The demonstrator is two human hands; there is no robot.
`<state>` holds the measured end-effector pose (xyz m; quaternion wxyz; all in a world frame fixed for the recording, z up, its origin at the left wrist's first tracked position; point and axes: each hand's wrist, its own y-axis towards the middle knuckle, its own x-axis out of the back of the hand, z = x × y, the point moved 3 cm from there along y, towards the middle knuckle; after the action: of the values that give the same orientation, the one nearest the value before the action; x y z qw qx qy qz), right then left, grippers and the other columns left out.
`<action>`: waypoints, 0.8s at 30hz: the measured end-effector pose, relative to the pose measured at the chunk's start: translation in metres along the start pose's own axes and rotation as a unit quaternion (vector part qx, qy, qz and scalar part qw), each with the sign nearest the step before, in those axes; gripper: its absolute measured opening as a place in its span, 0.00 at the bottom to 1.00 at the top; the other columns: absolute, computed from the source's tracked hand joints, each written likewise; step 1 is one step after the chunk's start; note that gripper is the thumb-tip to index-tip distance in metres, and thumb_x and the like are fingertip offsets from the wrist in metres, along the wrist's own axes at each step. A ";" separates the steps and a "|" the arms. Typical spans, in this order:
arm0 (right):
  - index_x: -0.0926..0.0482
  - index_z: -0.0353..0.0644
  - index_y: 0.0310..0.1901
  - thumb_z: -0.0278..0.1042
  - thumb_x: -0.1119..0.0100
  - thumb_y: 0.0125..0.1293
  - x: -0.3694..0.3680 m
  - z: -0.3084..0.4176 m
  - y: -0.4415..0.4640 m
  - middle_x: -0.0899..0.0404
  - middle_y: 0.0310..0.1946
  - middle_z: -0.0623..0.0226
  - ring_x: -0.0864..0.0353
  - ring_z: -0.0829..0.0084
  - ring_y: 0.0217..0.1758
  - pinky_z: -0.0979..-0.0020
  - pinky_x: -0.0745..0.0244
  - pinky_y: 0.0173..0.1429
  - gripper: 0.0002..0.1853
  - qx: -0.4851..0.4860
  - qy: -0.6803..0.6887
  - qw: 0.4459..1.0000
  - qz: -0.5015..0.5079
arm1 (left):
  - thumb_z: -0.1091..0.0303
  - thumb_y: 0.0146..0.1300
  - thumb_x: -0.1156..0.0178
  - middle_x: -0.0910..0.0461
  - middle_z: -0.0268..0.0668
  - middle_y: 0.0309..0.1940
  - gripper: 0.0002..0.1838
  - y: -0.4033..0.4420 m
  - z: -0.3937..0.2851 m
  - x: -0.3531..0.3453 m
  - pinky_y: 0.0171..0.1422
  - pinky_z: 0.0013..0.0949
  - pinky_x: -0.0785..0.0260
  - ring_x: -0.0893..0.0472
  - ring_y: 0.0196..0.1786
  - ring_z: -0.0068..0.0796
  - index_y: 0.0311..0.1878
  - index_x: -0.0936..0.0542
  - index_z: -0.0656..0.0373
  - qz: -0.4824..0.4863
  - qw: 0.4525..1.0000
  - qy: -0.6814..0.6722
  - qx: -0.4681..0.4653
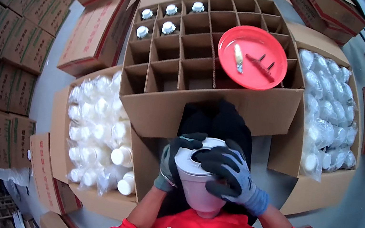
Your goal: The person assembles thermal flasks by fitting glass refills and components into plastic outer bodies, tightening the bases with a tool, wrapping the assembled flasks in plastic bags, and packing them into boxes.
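Note:
A white plastic container [202, 185] with a broad ring-shaped top and a dark round opening sits close to my red shirt. Its lower end narrows like a neck. My left hand [178, 157], in a dark grey-green glove, grips the top rim from the left side. My right hand [235, 176], in a grey-blue glove, curls over the right side, with fingertips across part of the opening. What may lie inside the opening is hidden.
Ahead stands a divided cardboard box [203, 103] with several white-capped bottles [168, 27]. On it rests a red plate [246, 79] holding small tools. Boxes of bagged white bottles [98, 129] and wrapped clear-looking items [330, 110] flank me. Stacked cartons [15, 47] line the left.

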<state>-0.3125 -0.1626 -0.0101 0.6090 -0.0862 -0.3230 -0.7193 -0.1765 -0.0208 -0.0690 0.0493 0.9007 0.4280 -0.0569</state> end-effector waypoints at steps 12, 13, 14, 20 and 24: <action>0.16 0.47 0.45 0.37 0.37 0.54 -0.014 0.016 0.030 0.19 0.50 0.68 0.20 0.62 0.52 0.46 0.34 0.67 0.16 0.071 -0.086 0.992 -0.056 | 0.59 0.72 0.52 0.22 0.52 0.59 0.24 0.020 -0.019 0.009 0.69 0.37 0.35 0.23 0.62 0.42 0.59 0.23 0.70 0.142 0.987 -0.060 -0.037; 0.15 0.44 0.41 0.37 0.39 0.56 -0.022 0.014 0.024 0.18 0.47 0.62 0.21 0.59 0.53 0.48 0.33 0.66 0.13 0.069 -0.091 0.991 -0.067 | 0.60 0.70 0.49 0.21 0.51 0.58 0.22 0.019 -0.015 0.012 0.67 0.39 0.33 0.22 0.61 0.43 0.56 0.22 0.70 0.140 0.989 -0.034 -0.032; 0.15 0.43 0.41 0.37 0.38 0.56 -0.023 0.007 0.021 0.18 0.48 0.61 0.23 0.58 0.55 0.49 0.33 0.66 0.13 0.048 -0.058 0.996 -0.050 | 0.61 0.67 0.46 0.20 0.50 0.56 0.20 0.021 -0.011 0.016 0.65 0.40 0.31 0.21 0.59 0.43 0.53 0.20 0.69 0.138 0.990 -0.006 -0.029; 0.17 0.44 0.49 0.39 0.33 0.53 0.034 -0.050 -0.016 0.23 0.53 0.58 0.27 0.52 0.58 0.55 0.35 0.66 0.20 -0.120 -0.083 0.983 -0.112 | 0.57 0.73 0.52 0.18 0.49 0.52 0.22 -0.003 0.002 0.065 0.67 0.43 0.31 0.20 0.59 0.45 0.46 0.18 0.69 0.035 0.887 -0.459 -0.033; 0.17 0.43 0.48 0.36 0.31 0.52 0.014 -0.011 0.016 0.23 0.53 0.56 0.26 0.53 0.58 0.54 0.34 0.66 0.20 -0.024 0.025 0.999 -0.020 | 0.53 0.75 0.53 0.18 0.47 0.53 0.27 -0.015 0.004 0.053 0.67 0.39 0.33 0.20 0.58 0.37 0.55 0.22 0.73 0.005 0.998 0.062 -0.005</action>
<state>-0.2978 -0.1808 -0.0053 0.6004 -0.0763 -0.2916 -0.7407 -0.1550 0.0283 -0.0811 0.0274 0.9044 0.4259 0.0019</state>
